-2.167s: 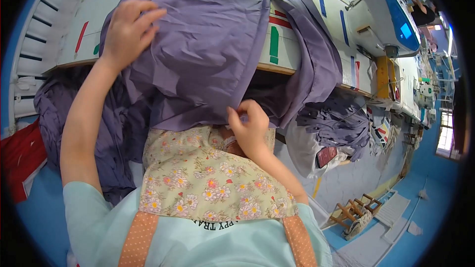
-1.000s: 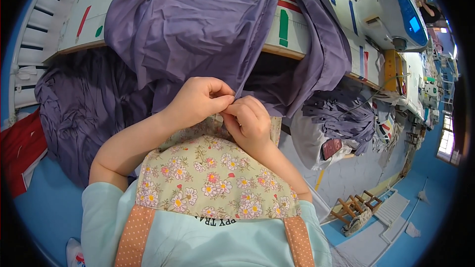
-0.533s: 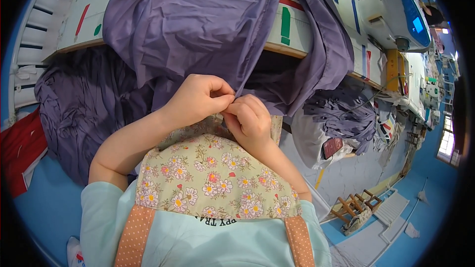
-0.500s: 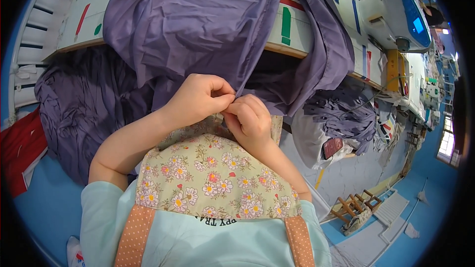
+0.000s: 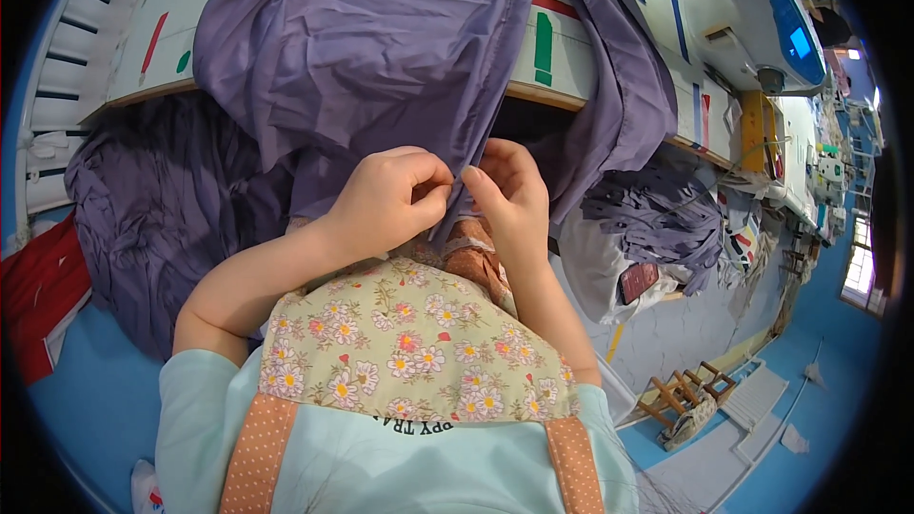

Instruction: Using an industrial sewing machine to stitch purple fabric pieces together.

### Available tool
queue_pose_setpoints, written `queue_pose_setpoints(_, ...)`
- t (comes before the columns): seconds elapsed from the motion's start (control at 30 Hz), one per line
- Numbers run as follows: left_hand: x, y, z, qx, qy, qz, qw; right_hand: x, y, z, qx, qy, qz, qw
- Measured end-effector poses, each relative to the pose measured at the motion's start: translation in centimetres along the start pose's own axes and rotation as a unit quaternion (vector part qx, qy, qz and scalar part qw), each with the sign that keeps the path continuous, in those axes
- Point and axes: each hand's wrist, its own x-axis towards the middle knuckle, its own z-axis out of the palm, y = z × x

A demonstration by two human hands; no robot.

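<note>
A large purple cloth [image 5: 362, 48] drapes over the table edge toward my lap, with a long folded edge running down between my hands. My left hand [image 5: 395, 195] is closed in a pinch on that edge, thumb and forefinger meeting at the cloth. Just to its right is my right hand [image 5: 519, 195]. Its thumb and curved fingers are apart, with the thumb tip close against the folded edge. The cloth partly hides the fingertips, so the exact contact is unclear.
The white table [image 5: 562, 67] carries coloured tape strips. A sewing machine [image 5: 762, 29] with a lit screen stands at right. More purple cloth [image 5: 157, 219] hangs at left, beside red fabric [image 5: 43, 295]. A pile of purple pieces [image 5: 657, 214] lies at right, with a dark red phone-like object [image 5: 638, 281].
My right hand has moved slightly right and up, away from my left hand, and its fingers have spread. The left hand stays nearly in place at the cloth edge.
</note>
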Motion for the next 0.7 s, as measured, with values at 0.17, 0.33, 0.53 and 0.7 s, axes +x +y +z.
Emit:
queue_pose_setpoints(0.17,-0.1,0.8,-0.7,-0.077,0.002,-0.057,0.995,0.8,-1.2,-0.8,0.135,-0.104,0.168,0.971)
queue_pose_setpoints(0.33,-0.4,0.7,-0.9,-0.118,-0.013,-0.106,0.987,0.2,-1.1,-0.7,0.250,-0.115,0.186,0.943)
queue_pose_setpoints(0.53,0.1,0.6,-0.6,-0.054,-0.028,-0.056,0.997,0.7,-0.6,0.0,0.140,-0.094,0.182,0.969)
queue_pose_setpoints(0.7,2.6,-0.4,-6.3,0.248,0.153,0.156,0.944,0.3,-1.9,-0.6,0.062,-0.049,0.135,0.988)
